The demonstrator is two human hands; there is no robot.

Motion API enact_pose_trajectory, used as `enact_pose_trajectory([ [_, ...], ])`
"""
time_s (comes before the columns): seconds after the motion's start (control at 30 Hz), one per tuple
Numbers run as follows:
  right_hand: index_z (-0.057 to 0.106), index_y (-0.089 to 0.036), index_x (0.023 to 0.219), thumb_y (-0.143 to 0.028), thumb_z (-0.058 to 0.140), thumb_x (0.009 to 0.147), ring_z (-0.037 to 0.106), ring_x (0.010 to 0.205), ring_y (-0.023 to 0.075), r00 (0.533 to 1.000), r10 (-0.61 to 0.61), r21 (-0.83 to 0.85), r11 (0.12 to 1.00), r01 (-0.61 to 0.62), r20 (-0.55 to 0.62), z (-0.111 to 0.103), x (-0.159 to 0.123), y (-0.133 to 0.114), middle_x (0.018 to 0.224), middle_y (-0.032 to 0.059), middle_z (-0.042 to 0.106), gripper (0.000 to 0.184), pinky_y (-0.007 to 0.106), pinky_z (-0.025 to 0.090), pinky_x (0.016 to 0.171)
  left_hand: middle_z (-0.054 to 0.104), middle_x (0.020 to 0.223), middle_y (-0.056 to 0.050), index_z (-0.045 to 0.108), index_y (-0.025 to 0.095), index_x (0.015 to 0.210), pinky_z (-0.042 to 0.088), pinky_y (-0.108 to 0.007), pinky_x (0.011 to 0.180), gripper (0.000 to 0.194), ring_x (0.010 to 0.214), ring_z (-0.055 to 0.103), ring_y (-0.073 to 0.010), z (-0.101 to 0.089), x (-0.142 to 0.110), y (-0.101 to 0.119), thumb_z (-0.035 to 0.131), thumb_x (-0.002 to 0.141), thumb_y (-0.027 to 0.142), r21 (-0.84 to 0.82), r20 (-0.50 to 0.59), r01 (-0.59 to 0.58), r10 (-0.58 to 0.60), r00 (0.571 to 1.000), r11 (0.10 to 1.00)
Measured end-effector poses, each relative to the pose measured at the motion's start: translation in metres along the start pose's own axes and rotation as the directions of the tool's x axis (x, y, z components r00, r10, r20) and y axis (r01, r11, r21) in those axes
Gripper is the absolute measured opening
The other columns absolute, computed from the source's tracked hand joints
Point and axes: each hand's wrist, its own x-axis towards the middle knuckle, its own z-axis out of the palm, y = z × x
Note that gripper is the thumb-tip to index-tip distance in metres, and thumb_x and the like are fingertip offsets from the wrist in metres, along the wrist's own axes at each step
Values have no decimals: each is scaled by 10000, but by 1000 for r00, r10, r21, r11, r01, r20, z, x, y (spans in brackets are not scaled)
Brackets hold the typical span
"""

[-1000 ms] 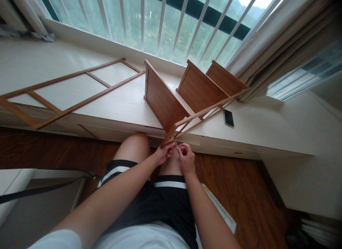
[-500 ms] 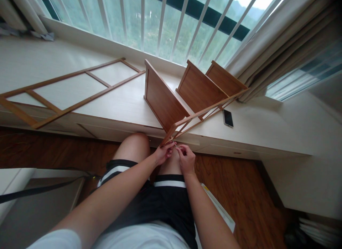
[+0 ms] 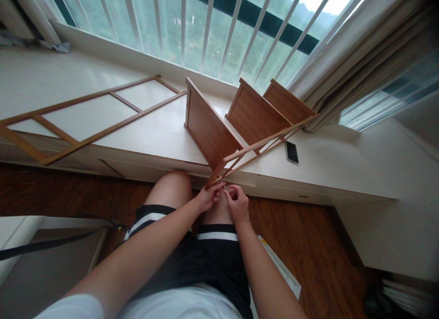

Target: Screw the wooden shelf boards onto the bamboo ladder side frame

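Note:
My left hand (image 3: 210, 196) is closed around the near lower end of a wooden side frame (image 3: 254, 148), fingertips at its corner. Close beside it, my right hand (image 3: 238, 203) pinches a thin metal rod (image 3: 224, 186) whose tip meets that frame end; its exact kind is too small to make out. Three brown wooden shelf panels, a near one (image 3: 211, 127), a middle one (image 3: 257, 115) and a far one (image 3: 291, 99), stand on edge, joined to this frame. To the left, a second ladder-like wooden frame (image 3: 118, 96) lies flat, apart from the panels.
A white window ledge (image 3: 151, 131) carries the wooden parts and a dark phone (image 3: 291, 151) at the right. Barred windows and a beige curtain (image 3: 356, 54) border it. My knees are against its front, above a wooden floor (image 3: 295, 236). A dark strap (image 3: 55, 242) crosses the lower left.
My right hand has shifted very slightly left, still pinching the rod. The frame and panels stay essentially in place, and my left hand keeps its hold.

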Motion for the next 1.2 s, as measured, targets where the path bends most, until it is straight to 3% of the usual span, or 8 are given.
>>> enact_pose_trajectory([
  [0.23,622,-195,1009,-294,594,871,562,679,154,1000,-14,-5,1000,14,6,1,0,1,785,20,626,172,285,475,691,438,646,52,690,124,911,190,-146,387,376,497,401,-20,1,-1,1,848,619,299,-4,-3,1,-1,1000,1000],
  [0.7,632,-189,934,-342,590,891,557,691,159,998,-57,0,998,57,-6,2,1,6,805,31,638,164,292,467,688,433,651,55,686,130,911,181,-146,391,387,488,390,-16,4,-3,2,850,612,313,2,-15,9,-9,1000,1000],
  [0.97,650,-187,911,-387,608,879,578,697,169,1000,-18,-2,1000,17,-18,2,1,5,796,36,656,207,298,465,696,449,656,52,674,135,903,179,-152,386,394,491,405,-19,4,-3,4,852,609,327,11,-9,17,-17,1000,1000],
  [1.2,666,-185,858,-406,565,901,596,732,191,997,22,-36,999,-20,73,1,3,2,789,54,676,247,305,443,717,461,655,53,647,149,877,177,-153,389,375,492,416,-21,2,-2,4,848,620,334,20,5,12,-12,1000,1000],
])
